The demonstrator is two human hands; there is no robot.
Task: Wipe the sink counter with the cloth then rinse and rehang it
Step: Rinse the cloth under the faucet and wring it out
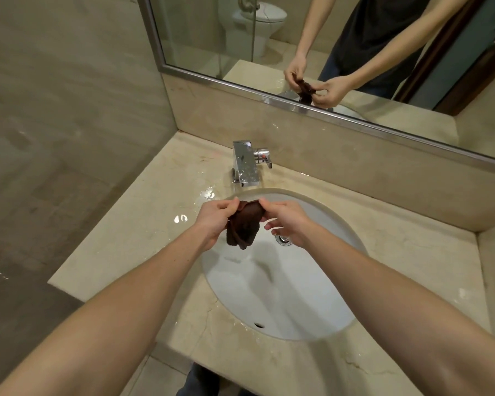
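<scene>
Both hands pinched the brown cloth [245,224] by its top edge above the sink [283,295]: left hand [216,221], right hand [287,221]. Cloth hung bunched, long axis vertical, loose end pointing down into the basin.

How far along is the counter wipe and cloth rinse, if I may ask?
The counter gleams wet, so wiping looks done. The left hand and right hand pinch the cloth over the basin; the faucet is not running, so rinsing is unclear. Rehanging remains.
</scene>
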